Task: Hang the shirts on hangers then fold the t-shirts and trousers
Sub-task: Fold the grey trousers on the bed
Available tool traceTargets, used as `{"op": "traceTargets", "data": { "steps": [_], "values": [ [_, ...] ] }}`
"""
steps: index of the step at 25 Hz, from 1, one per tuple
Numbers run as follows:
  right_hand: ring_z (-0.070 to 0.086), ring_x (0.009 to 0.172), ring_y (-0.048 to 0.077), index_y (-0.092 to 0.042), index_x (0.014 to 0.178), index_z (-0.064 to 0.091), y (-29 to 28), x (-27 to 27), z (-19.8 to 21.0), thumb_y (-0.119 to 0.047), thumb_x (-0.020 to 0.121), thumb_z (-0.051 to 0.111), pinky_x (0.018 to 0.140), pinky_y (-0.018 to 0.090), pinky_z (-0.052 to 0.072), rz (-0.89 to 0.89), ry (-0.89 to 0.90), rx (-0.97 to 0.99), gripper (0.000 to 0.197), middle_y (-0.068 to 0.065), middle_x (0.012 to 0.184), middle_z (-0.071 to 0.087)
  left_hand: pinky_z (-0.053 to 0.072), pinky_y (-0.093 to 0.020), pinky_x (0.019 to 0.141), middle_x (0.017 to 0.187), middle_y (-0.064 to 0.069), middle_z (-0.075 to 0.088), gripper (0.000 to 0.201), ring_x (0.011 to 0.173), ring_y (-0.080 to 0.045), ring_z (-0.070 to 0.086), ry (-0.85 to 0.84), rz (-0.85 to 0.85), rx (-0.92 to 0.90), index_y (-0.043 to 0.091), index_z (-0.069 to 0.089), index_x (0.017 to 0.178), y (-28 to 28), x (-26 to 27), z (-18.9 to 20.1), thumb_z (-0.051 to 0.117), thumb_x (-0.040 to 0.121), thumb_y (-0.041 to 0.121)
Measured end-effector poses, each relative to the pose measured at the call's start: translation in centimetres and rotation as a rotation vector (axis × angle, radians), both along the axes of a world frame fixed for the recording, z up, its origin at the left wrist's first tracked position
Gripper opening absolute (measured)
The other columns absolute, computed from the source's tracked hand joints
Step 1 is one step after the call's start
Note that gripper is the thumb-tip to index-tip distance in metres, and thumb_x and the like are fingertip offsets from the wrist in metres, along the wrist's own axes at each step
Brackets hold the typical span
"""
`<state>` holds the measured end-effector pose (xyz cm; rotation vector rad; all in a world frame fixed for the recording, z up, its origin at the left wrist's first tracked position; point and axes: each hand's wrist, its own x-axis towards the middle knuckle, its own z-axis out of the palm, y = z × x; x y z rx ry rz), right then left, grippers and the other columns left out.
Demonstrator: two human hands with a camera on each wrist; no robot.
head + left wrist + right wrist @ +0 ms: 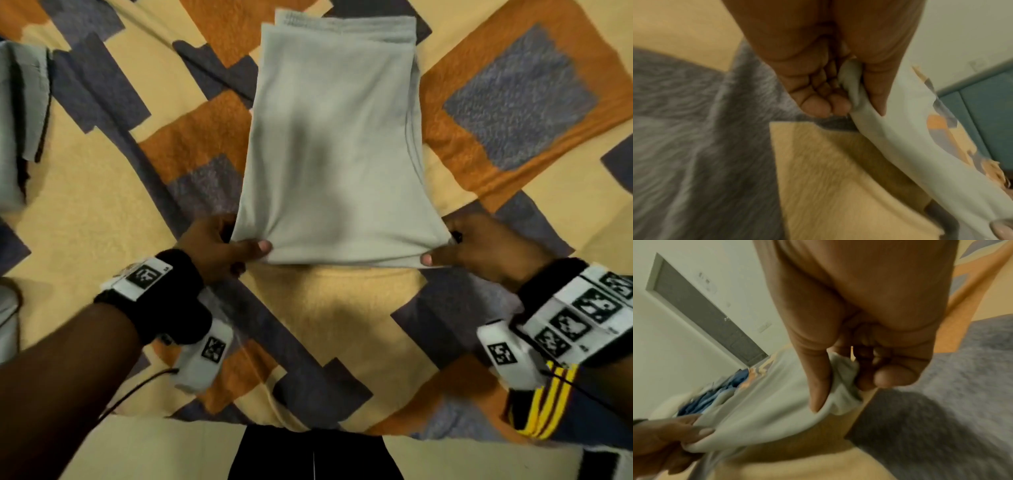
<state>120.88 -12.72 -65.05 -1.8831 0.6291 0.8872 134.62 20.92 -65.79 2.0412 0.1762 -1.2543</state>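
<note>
A pale grey-green t-shirt (pixel 332 137) lies folded into a long strip on the patterned bedspread (pixel 102 192), its far end flat and its near end lifted. My left hand (pixel 219 245) pinches the near left corner between thumb and curled fingers. My right hand (pixel 479 245) pinches the near right corner the same way. In the left wrist view the cloth (pixel 890 138) bunches between thumb and fingers (pixel 818 104). The right wrist view shows the t-shirt (pixel 764 404) stretched from my right thumb to my left hand (pixel 663 439).
Another pale folded garment (pixel 20 113) lies at the left edge of the bed. A dark garment with yellow stripes (pixel 544 407) sits near my right forearm. Blue clothes (pixel 715 395) are piled farther along the bed, near a wall with a grey door (pixel 705 311).
</note>
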Motion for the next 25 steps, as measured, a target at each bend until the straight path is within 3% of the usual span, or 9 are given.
{"op": "traceTargets", "data": {
  "steps": [2,4,6,8,12,17,19,21,25],
  "values": [
    [0.066,0.098,0.014,-0.014,0.103,0.07,0.8,-1.4,-0.7,-0.013,0.072,0.082,0.088,0.034,0.053,0.053,0.08,0.031,0.033,-0.003,0.103,0.071,0.057,-0.023,0.066,0.092,0.006,0.072,0.053,0.076,-0.005,0.068,0.039,-0.114,0.057,0.024,0.061,0.116,0.6,-1.8,-0.2,0.079,0.07,0.045],
    [0.066,0.1,0.016,-0.018,0.11,0.067,1.5,-1.1,-2.3,-0.031,0.072,0.083,0.088,0.04,0.054,-0.08,0.027,-0.01,0.043,-0.003,0.105,0.071,0.056,-0.036,0.084,0.115,0.005,0.064,0.072,0.1,-0.014,0.064,-0.106,-0.11,0.108,0.034,0.052,0.127,0.6,-1.8,-0.8,0.075,0.064,0.06],
    [0.067,0.091,0.015,-0.019,0.102,0.066,2.4,0.9,-3.7,-0.052,0.068,0.08,0.081,0.043,0.056,-0.303,-0.1,-0.132,0.049,0.002,0.097,0.072,0.054,-0.04,0.086,0.121,0.001,0.058,0.082,0.107,-0.018,0.059,-0.221,0.049,0.029,0.035,0.041,0.137,-0.7,0.0,-1.5,0.072,0.065,0.058],
    [0.066,0.091,0.018,-0.024,0.099,0.061,3.5,3.4,-4.5,-0.056,0.06,0.081,0.082,0.045,0.056,-0.52,-0.205,-0.148,0.054,0.002,0.097,0.07,0.051,-0.032,0.083,0.118,0.001,0.056,0.084,0.104,-0.017,0.057,-0.255,0.085,-0.032,0.028,0.034,0.143,-3.0,2.1,-2.0,0.074,0.071,0.048],
    [0.062,0.104,0.016,-0.014,0.121,0.054,5.6,6.8,-5.2,-0.025,0.072,0.083,0.09,0.029,0.049,-0.652,-0.23,-0.024,0.058,-0.004,0.112,0.064,0.044,-0.016,0.056,0.099,0.006,0.061,0.06,0.081,-0.01,0.061,-0.209,0.201,-0.041,0.016,0.052,0.125,-6.1,3.9,-2.5,0.079,0.074,0.033],
    [0.068,0.1,0.026,-0.002,0.124,0.057,6.4,5.4,-1.6,0.0,0.085,0.065,0.09,0.041,0.054,-0.826,-0.227,0.286,0.04,0.01,0.112,0.069,0.052,-0.024,0.058,0.083,0.009,0.07,0.04,0.074,-0.013,0.067,-0.146,0.377,-0.238,0.024,0.066,0.097,-7.4,1.9,0.2,0.082,0.061,0.023],
    [0.067,0.1,0.026,-0.005,0.127,0.054,6.1,3.4,1.1,0.002,0.088,0.061,0.086,0.041,0.056,-0.864,-0.254,0.328,0.04,0.01,0.113,0.068,0.054,-0.024,0.057,0.079,0.01,0.071,0.043,0.07,-0.01,0.069,-0.12,0.443,-0.347,0.019,0.066,0.099,-8.2,-0.2,2.3,0.076,0.058,0.017],
    [0.067,0.1,0.024,-0.009,0.128,0.052,5.4,0.1,3.9,0.004,0.09,0.057,0.085,0.039,0.057,-0.864,-0.255,0.367,0.04,0.008,0.114,0.068,0.055,-0.025,0.061,0.091,0.005,0.072,0.057,0.078,-0.01,0.069,-0.075,0.411,-0.368,0.016,0.061,0.115,-8.8,-3.5,4.1,0.078,0.061,0.016],
    [0.065,0.109,0.023,-0.012,0.13,0.05,2.8,-9.5,7.0,-0.002,0.091,0.057,0.091,0.039,0.054,-0.821,-0.166,0.377,0.041,0.006,0.121,0.066,0.057,-0.033,0.073,0.118,0.002,0.065,0.081,0.099,-0.017,0.066,0.052,0.345,-0.468,0.03,0.046,0.131,-10.8,-11.7,5.9,0.078,0.057,0.018]
  ]
}}
